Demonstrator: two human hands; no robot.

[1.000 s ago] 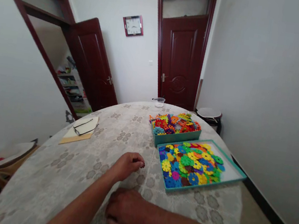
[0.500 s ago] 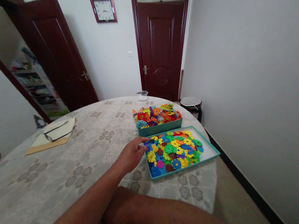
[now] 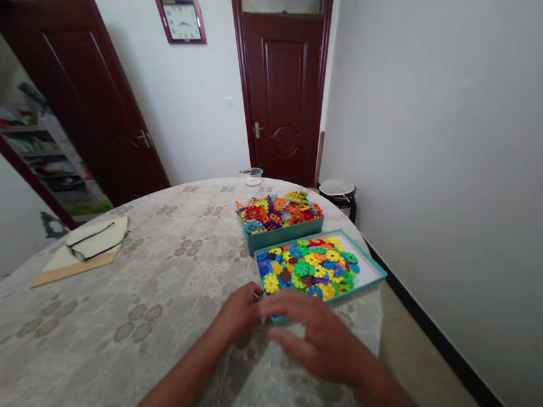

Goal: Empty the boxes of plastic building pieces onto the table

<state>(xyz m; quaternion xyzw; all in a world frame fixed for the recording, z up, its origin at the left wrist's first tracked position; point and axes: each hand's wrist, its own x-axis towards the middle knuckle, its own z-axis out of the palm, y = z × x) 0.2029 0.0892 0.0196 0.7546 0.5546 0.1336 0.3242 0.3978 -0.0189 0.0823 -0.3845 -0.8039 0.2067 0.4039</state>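
Just beyond both hands lies the shallow teal tray of bright plastic snowflake discs, its long axis running away rightward. Left hand loosely curled, right hand spread flat and blurred, fingertips meeting at the tray's near corner; whether either holds a disc, I cannot tell.

Both forearms come in from the bottom edge, bare, converging mid-frame. Left hand: knuckles up, fingers curled in, tips pinched together toward the right hand. Right hand: palm down, fingers loosely extended and slightly spread, pointing left, motion-blurred. Fingertips of both hands meet or nearly meet; can't tell if anything is held between them.
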